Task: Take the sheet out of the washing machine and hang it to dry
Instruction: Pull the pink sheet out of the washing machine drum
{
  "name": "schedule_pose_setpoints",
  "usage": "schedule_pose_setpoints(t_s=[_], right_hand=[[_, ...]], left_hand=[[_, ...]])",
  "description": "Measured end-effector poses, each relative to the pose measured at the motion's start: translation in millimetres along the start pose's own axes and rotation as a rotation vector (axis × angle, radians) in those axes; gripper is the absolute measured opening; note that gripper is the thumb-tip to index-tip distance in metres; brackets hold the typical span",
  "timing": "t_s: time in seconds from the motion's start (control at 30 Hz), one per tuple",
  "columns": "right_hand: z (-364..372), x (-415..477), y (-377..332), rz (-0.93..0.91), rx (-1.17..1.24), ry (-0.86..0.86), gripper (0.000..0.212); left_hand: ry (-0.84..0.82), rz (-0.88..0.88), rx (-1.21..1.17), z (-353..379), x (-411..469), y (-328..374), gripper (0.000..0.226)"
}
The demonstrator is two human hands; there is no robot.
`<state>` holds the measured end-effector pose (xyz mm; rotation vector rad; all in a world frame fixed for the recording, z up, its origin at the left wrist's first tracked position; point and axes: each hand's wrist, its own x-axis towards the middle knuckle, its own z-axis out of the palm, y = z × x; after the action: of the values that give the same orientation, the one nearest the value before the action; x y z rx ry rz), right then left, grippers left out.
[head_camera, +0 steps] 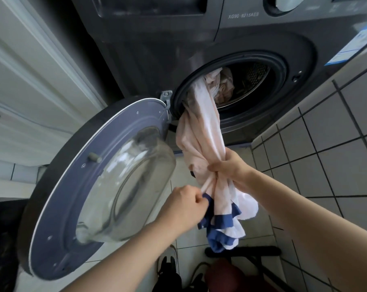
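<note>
From the washing machine [262, 34] | twisted pale-pink sheet [201, 127], blue-banded end | your right grip [229, 165] clenches it | left grip [184, 204] pinches that end

Sheet [201, 127] trails from washing machine [262, 39] drum; open door [106, 165] left; tiled wall [336, 133] right.

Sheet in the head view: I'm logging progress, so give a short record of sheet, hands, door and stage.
sheet: pale pink, partly out, trailing from the drum
right hand: grips the bunched sheet
left hand: pinches its blue edge
door: swung open
stage: not yet fully out
</note>
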<state>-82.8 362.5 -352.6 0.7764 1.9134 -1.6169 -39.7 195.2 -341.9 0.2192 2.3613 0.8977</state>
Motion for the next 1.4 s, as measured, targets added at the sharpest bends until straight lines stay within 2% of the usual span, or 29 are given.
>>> schedule_pose_setpoints(t_s=[0.17,0.23,0.3,0.37,0.47,0.57,0.63,0.7,0.77,0.87,0.93,0.97,1.03,1.07,1.1,1.2,1.23,1.27,1.33,1.4], right_hand=[[-11.9,-22.2,-3.6,-0.046,0.090,-0.047,0.038],[-16.4,-30.8,-1.2,-0.033,0.104,-0.078,0.038],[-20.4,-38.8,2.1,-0.019,0.117,-0.104,0.039],[-22.7,-47.4,6.6,0.000,0.146,-0.135,0.040],[-19.7,-59.9,11.4,0.009,0.113,-0.149,0.043],[-15.3,-65.7,15.6,-0.076,-0.348,-0.045,0.050],[-7.8,-68.6,22.8,-0.213,-0.596,0.023,0.058],[0.7,-68.4,35.9,-0.362,-0.738,0.052,0.061],[8.8,-69.3,45.6,-0.483,-0.985,0.033,0.050],[9.4,-74.7,46.4,-0.619,-1.205,-0.003,0.031],[8.1,-78.1,45.3,-0.712,-1.380,0.000,0.040],[6.1,-76.5,49.2,-0.753,-1.410,0.034,0.047],[3.6,-78.7,55.7,-0.774,-1.349,-0.016,0.068],[0.0,-81.2,54.0,-0.785,-1.270,-0.066,0.066],[-6.3,-82.2,52.3,-0.802,-1.184,-0.088,0.054],[-25.8,-77.8,38.6,-0.812,-1.073,-0.005,0.039],[-31.4,-69.9,35.6,-0.828,-1.120,0.046,0.043],[-34.9,-60.9,31.4,-0.830,-1.206,0.083,0.055],[-36.6,-42.2,21.7,-0.804,-1.401,0.084,0.090],[-33.6,-23.2,6.5,-0.845,-1.559,0.043,0.117]], left_hand=[[0.172,-0.341,-0.376,-1.6,27.9,-13.3,0.023],[0.115,-0.508,-0.656,-2.0,37.6,-8.2,0.037],[0.012,-0.668,-0.948,-2.4,45.3,0.4,0.061],[-0.087,-0.703,-1.154,-2.3,52.2,7.3,0.081],[-0.198,-0.631,-1.270,-1.5,55.1,17.4,0.082],[-0.180,-0.501,-1.220,1.9,57.8,22.4,0.077],[-0.193,-0.467,-1.166,3.1,58.1,25.8,0.093],[-0.161,-0.486,-1.084,3.0,58.4,30.4,0.108],[-0.083,-0.525,-0.966,3.2,58.7,36.1,0.115],[0.019,-0.570,-0.801,4.0,60.7,41.3,0.094],[0.085,-0.603,-0.698,4.5,64.4,37.1,0.089],[0.112,-0.607,-0.649,3.9,66.7,33.0,0.090],[0.147,-0.589,-0.599,1.0,65.8,26.1,0.090],[0.146,-0.581,-0.600,-0.5,63.6,23.3,0.090],[0.143,-0.576,-0.595,-1.6,61.7,20.0,0.089],[0.128,-0.534,-0.486,-3.3,57.5,14.8,0.080],[0.117,-0.515,-0.431,-3.3,56.2,15.6,0.080],[0.105,-0.502,-0.377,-4.0,53.9,18.4,0.080],[0.084,-0.461,-0.285,-3.7,49.2,23.4,0.082],[0.056,-0.409,-0.265,-3.4,42.9,24.9,0.079]])
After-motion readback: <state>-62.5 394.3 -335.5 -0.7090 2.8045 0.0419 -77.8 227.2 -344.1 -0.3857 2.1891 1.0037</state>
